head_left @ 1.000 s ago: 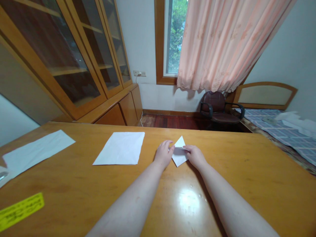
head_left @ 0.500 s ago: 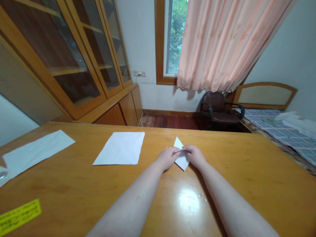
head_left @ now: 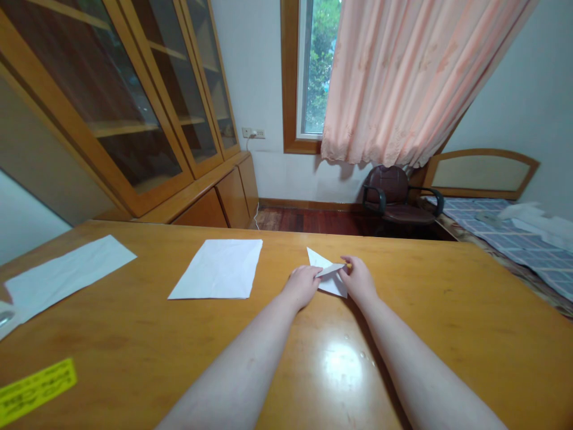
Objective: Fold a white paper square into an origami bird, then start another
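A small folded white paper (head_left: 326, 270) with pointed corners lies on the wooden table (head_left: 447, 334) between my two hands. My left hand (head_left: 302, 285) pinches its left side, fingers closed on a raised flap. My right hand (head_left: 359, 280) grips the right side, fingertips on the same flap. Both forearms reach forward from the bottom of the view.
A flat white sheet (head_left: 218, 269) lies left of my hands, another white sheet (head_left: 62, 275) at the far left, and a yellow label (head_left: 36, 388) near the front left corner. Glass-door cabinets (head_left: 134, 107), an armchair (head_left: 394, 200), a curtained window and a bed stand beyond the table.
The folded paper has been turned anticlockwise on the table between both hands, its far point swinging left. A flap now sits raised between the fingertips.
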Demonstrator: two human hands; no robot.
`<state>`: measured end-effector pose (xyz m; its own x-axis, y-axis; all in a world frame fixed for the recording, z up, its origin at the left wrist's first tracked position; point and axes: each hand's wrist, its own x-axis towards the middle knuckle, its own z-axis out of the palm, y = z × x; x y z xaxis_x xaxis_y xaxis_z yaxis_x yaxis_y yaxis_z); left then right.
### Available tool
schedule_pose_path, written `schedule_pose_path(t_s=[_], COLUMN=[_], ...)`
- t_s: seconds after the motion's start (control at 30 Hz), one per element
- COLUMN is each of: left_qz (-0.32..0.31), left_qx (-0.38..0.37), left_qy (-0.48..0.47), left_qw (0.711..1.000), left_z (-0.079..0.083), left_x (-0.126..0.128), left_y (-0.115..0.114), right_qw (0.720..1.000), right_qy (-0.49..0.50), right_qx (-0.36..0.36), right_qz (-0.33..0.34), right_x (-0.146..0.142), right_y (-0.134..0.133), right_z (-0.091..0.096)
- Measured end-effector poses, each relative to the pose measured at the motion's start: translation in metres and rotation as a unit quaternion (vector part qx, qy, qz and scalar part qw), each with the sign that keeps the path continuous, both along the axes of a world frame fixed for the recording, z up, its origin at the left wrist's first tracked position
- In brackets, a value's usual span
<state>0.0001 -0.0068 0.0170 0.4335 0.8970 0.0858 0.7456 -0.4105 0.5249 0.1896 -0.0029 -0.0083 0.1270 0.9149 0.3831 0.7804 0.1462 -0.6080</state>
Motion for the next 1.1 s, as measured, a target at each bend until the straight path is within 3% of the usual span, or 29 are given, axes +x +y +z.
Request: schedule_pose_path(t_s=[0.13, 0.23, 0.33, 0.47, 0.63, 0.83, 1.0, 1.1], left_qz=[0.017, 0.019, 0.024, 0.037, 0.048, 0.036, -0.007, -0.046], left_qx=[0.016, 0.013, 0.001, 0.004, 0.006, 0.016, 0.017, 0.005], left_qy=[-0.012, -0.011, -0.01, -0.01, 0.0, -0.002, 0.001, 0.009], left_qw=[1.0, 1.0, 1.0, 0.999, 0.999, 0.999, 1.0, 0.999], left_z=[0.0, 0.002, 0.003, 0.001, -0.003, -0.006, -0.008, -0.007], left_x=[-0.001, -0.002, -0.001, 0.0, -0.001, -0.003, -0.002, -0.002], left_y=[0.001, 0.001, 0.0, 0.001, 0.003, 0.004, 0.001, -0.002], right_qw=[0.997, 0.993, 0.97, 0.944, 0.936, 0.944, 0.96, 0.958], right_qy=[0.002, -0.005, -0.026, -0.043, -0.035, -0.021, -0.027, -0.024], right_qx=[0.071, 0.063, 0.015, -0.043, -0.038, -0.052, -0.075, -0.074], right_qz=[-0.021, 0.097, 0.24, 0.323, 0.347, 0.324, 0.268, 0.278], right_x=[-0.003, -0.007, -0.013, -0.016, -0.017, -0.02, -0.017, -0.014], right_y=[-0.007, -0.014, -0.018, -0.017, -0.015, -0.017, -0.016, -0.016], right_z=[0.01, 0.016, 0.02, 0.02, 0.022, 0.023, 0.021, 0.02])
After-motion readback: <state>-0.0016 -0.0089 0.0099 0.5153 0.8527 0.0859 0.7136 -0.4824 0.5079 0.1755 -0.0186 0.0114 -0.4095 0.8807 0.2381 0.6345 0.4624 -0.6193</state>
